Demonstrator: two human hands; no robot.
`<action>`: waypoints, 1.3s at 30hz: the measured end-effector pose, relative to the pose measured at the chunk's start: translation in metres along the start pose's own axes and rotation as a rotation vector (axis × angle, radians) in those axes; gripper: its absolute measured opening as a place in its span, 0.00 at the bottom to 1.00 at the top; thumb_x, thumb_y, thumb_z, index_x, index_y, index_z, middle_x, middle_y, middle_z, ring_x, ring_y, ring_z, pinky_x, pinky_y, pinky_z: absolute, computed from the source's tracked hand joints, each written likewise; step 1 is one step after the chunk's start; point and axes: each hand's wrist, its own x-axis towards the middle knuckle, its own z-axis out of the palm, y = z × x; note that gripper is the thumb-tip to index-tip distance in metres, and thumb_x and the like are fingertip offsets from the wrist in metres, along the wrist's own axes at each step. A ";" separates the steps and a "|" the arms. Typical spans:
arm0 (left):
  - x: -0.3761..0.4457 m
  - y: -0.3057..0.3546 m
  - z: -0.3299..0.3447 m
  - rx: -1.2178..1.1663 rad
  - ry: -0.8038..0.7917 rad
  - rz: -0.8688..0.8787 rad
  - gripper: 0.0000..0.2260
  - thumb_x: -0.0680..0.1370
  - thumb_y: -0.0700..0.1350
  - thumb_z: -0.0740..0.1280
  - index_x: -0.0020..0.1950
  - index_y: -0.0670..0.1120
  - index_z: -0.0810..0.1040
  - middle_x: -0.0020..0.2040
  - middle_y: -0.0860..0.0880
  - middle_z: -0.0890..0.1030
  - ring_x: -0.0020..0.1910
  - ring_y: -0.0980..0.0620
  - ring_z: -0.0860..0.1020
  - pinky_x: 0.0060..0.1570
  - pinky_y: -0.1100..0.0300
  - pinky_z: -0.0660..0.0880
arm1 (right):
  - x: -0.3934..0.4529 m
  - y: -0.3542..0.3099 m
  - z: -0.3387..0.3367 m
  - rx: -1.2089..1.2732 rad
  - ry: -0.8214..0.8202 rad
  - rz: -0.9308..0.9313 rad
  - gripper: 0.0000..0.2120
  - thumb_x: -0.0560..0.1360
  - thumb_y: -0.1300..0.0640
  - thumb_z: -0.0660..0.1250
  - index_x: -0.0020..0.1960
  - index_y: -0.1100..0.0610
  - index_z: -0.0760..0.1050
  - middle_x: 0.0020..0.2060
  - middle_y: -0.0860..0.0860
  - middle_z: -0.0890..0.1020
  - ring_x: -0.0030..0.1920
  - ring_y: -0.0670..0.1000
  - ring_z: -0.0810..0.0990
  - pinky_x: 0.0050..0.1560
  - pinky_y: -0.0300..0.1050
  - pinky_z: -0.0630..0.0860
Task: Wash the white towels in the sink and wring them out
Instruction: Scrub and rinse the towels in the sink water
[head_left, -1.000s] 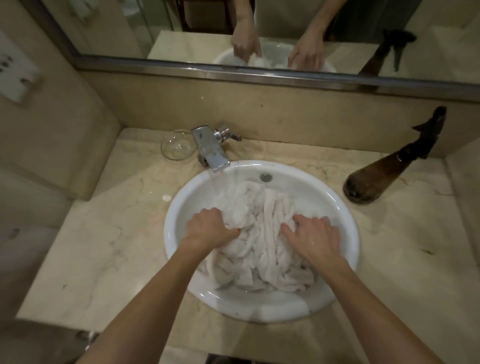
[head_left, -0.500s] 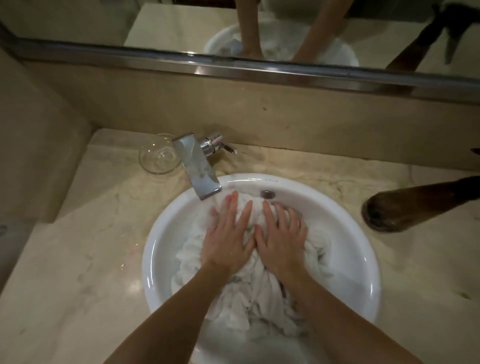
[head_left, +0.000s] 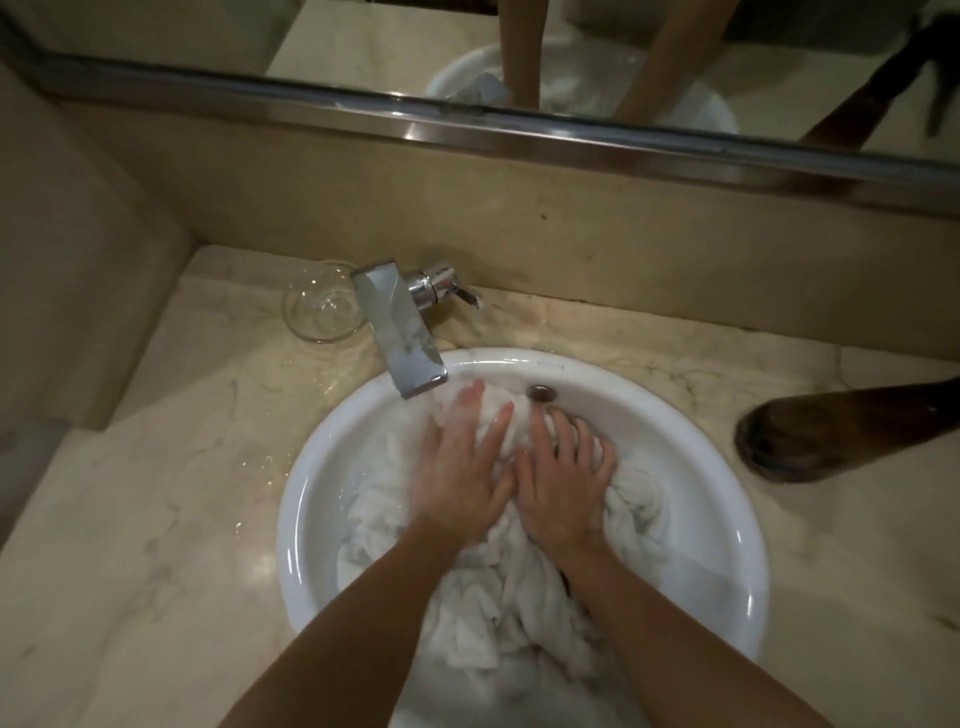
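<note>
A heap of wet white towels (head_left: 498, 597) fills the round white sink (head_left: 727, 519). My left hand (head_left: 460, 470) lies flat on the heap under the spout, fingers spread, and water runs over it. Beside it my right hand (head_left: 563, 488) presses on the towels with fingers curled into the cloth near the overflow hole (head_left: 540, 393). The two hands touch at the thumbs. The chrome faucet (head_left: 402, 327) reaches over the sink's far left rim.
A clear glass dish (head_left: 319, 306) sits left of the faucet on the marble counter (head_left: 156, 493). A dark brown bottle (head_left: 841, 431) lies tilted at the right. Water drops speckle the counter left of the sink. A mirror (head_left: 467, 52) runs along the back wall.
My hands moved from the sides of the heap to its far middle, opened flat, and now press side by side. The view has tilted down and come closer.
</note>
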 end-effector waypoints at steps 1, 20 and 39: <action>0.000 0.002 -0.004 0.003 -0.011 -0.008 0.27 0.81 0.57 0.55 0.79 0.49 0.60 0.81 0.39 0.53 0.80 0.42 0.50 0.73 0.39 0.58 | -0.001 -0.001 -0.002 -0.010 -0.020 0.010 0.27 0.81 0.44 0.52 0.78 0.50 0.64 0.70 0.53 0.73 0.70 0.58 0.70 0.70 0.65 0.61; -0.038 0.008 0.014 0.049 -0.009 -0.213 0.34 0.78 0.64 0.55 0.80 0.58 0.45 0.80 0.35 0.50 0.78 0.29 0.45 0.72 0.30 0.48 | -0.034 -0.020 0.012 -0.015 -0.071 0.065 0.32 0.81 0.36 0.34 0.81 0.44 0.55 0.81 0.56 0.49 0.81 0.62 0.43 0.75 0.72 0.45; -0.095 0.030 -0.010 0.148 -0.262 -0.273 0.32 0.78 0.67 0.37 0.78 0.57 0.30 0.79 0.39 0.34 0.76 0.30 0.33 0.68 0.24 0.39 | -0.094 0.006 -0.014 -0.151 -0.143 -0.091 0.30 0.82 0.38 0.46 0.81 0.47 0.56 0.81 0.56 0.55 0.79 0.68 0.49 0.74 0.73 0.49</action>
